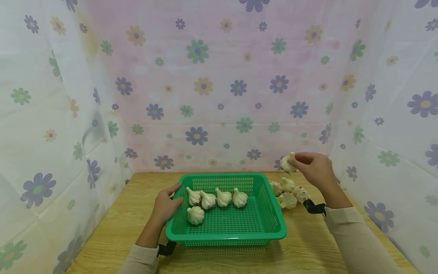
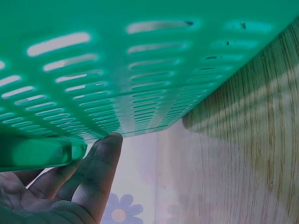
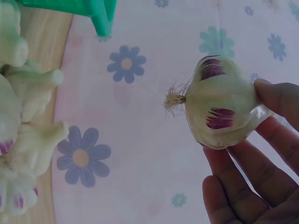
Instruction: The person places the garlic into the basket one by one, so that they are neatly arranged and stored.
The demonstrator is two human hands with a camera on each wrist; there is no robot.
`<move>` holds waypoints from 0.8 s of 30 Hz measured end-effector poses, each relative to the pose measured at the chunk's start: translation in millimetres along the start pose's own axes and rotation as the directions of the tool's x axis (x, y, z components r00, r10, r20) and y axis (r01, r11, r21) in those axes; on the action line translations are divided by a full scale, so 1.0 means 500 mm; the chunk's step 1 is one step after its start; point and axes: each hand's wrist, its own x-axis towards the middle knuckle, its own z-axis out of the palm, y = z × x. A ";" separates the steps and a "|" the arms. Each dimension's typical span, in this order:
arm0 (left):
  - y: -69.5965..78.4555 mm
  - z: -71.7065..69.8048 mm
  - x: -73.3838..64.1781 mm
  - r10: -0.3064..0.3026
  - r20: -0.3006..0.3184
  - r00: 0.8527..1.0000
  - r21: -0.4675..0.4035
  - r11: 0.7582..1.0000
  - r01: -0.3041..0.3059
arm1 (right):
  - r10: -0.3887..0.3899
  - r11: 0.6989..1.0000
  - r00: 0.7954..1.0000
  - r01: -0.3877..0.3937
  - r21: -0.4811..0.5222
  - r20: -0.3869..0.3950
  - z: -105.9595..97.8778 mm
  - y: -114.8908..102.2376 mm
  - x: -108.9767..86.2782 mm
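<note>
My right hand [image 1: 316, 169] holds a garlic bulb [image 1: 288, 163] in the air, pinched by its stem end between thumb and fingers. In the right wrist view, the held bulb [image 3: 224, 102] shows purple streaks and a tuft of dry roots pointing left. Below it, a pile of several garlic bulbs [image 1: 287, 200] lies on the table, right of the green plastic basket [image 1: 226, 236]. At the basket's left side my left hand [image 1: 165, 205] grips the rim, thumb on top; its fingers [image 2: 100, 172] reach under the rim in the left wrist view. Several garlic bulbs [image 1: 224, 198] lie inside, mostly toward the back left.
The wood-grain table [image 1: 130, 205] carries the basket and the pile. Flower-print cloth [image 1: 219, 95] hangs behind the table and along both sides. A dark wrist mount [image 1: 314, 207] sits under the right wrist, close above the pile.
</note>
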 end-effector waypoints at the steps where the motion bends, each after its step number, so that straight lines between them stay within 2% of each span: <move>1: 0.000 0.000 0.000 0.001 0.001 1.000 -0.002 1.000 -0.001 | -0.004 1.000 1.000 0.004 0.003 0.005 0.000 -0.005 0.002; 13: 0.001 0.001 0.004 -0.007 0.003 1.000 -0.007 1.000 0.007 | -0.084 0.996 0.996 0.084 -0.020 0.012 0.017 -0.045 0.014; 24: -0.001 0.001 0.002 -0.008 -0.001 1.000 0.001 1.000 0.008 | -0.152 0.988 0.987 0.152 -0.011 0.059 0.055 -0.083 0.020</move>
